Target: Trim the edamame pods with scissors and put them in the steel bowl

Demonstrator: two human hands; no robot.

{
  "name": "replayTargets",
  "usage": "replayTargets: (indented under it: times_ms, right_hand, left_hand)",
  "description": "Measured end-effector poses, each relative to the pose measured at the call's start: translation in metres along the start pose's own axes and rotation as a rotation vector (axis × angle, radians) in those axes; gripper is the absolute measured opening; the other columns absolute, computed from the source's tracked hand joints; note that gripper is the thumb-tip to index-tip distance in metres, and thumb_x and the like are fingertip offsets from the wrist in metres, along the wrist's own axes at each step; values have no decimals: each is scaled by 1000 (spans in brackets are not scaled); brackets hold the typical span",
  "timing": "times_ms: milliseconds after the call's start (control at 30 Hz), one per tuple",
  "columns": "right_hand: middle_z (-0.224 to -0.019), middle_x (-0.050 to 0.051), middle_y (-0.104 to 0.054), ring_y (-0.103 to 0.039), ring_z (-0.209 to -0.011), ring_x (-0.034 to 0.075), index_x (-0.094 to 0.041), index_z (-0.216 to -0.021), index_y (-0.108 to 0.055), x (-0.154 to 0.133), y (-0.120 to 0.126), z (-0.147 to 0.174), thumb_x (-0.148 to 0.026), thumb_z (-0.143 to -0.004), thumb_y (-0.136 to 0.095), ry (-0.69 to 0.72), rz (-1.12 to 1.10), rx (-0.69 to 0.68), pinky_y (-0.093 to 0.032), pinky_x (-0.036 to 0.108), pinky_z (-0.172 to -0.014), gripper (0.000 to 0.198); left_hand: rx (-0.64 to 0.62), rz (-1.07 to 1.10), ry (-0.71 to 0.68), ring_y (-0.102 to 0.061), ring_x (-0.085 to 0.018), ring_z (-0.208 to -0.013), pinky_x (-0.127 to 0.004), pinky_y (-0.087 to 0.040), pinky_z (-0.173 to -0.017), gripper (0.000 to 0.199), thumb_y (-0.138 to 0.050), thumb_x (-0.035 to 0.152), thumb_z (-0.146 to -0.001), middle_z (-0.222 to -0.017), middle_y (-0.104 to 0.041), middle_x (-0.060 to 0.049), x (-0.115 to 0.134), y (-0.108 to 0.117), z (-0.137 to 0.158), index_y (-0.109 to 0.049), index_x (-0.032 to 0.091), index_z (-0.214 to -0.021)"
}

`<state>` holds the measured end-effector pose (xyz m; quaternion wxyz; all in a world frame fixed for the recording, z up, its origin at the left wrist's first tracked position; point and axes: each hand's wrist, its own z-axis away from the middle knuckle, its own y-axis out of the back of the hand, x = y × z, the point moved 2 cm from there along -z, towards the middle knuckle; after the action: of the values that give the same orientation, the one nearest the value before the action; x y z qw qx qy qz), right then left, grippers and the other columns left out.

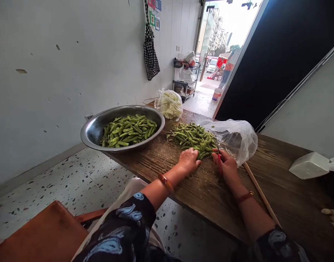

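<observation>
A heap of green edamame pods (pixel 193 137) lies on the wooden table (pixel 161 154). At its near edge is my left hand (pixel 189 157), back upward, fingers curled down against the pods; what they grip is hidden. Just to the right, my right hand (pixel 227 164) is closed around red-handled scissors (pixel 219 160), blades pointing up and away beside the heap. On the left, a wide metal basin (pixel 90 136) holds many more edamame pods (pixel 128 131).
A crumpled clear plastic bag (pixel 245 140) lies right of the heap. Behind stands a bag of pale vegetables (pixel 169 105). A wooden stick (pixel 261 193) runs beside my right forearm. A white box (pixel 310 165) sits far right. A brown stool (pixel 44 233) is lower left.
</observation>
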<state>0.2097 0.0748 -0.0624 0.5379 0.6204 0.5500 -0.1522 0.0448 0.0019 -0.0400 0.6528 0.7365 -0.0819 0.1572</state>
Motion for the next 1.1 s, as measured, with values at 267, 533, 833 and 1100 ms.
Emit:
replayTargets:
  times_ms: [267, 533, 833, 1100]
  right_hand:
    - [-59, -3, -50, -42, -53, 13, -15, -112, -67, -14, 0, 3, -61, -79, -56, -90, -4, -10, -34, 24, -50, 57]
    - [-65, 0, -60, -50, -57, 15, -16, -112, -67, -43, -13, 21, -57, -80, -57, 6, 73, -145, -40, 26, -57, 53]
    - [-69, 2, -65, -56, -59, 15, -17, -112, -68, -49, -21, 29, -52, -83, -54, 150, 146, -254, -45, 26, -57, 48]
    - [-85, 5, -67, -60, -73, 19, -19, -118, -62, -46, -24, 30, -45, -83, -59, 285, 205, -355, -49, 32, -70, 44]
  left_hand:
    - [118, 401, 32, -57, -17, -83, -29, -44, -78, 8, -58, 15, -76, -86, -60, -5, -38, 3, 12, -62, 15, -84]
    - [157, 1381, 140, -59, -11, -75, -24, -43, -75, 22, -67, 26, -72, -75, -63, -1, -46, 11, 43, -58, 13, -88]
    - [41, 1519, 196, -43, -3, -52, -18, -34, -49, 42, -75, 38, -67, -79, -63, -1, -39, 12, 57, -66, 12, -100]
    - [94, 1500, 189, -45, -6, -52, -19, -35, -50, 31, -74, 35, -67, -65, -57, 2, -35, 9, 58, -66, 11, -84]
